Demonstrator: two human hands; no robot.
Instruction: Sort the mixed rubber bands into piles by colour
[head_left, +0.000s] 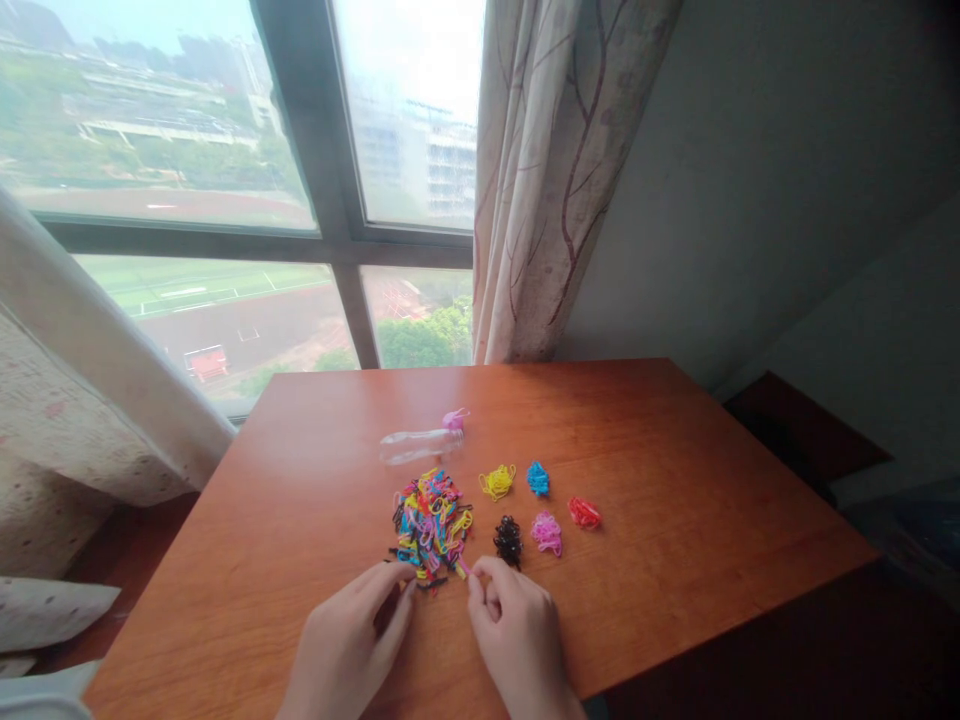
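Observation:
A heap of small mixed-colour elastic bands [433,520] lies on the wooden table in front of me. My left hand [356,630] touches its near left edge, thumb and forefinger closed together; what they pinch, if anything, is too small to make out. At the near right edge, my right hand [517,625] pinches a pink elastic band [463,568] between thumb and forefinger. Single-colour piles sit to the right: yellow bands [497,482], blue bands [538,478], black bands [508,540], pink bands [547,533] and red bands [584,513].
Behind the heap lies a clear plastic bottle [420,446] on its side, with a pink cap [454,419] at its right end. The wooden table [697,520] reaches to the window [341,245]. Curtains [544,180] hang at both sides of the window.

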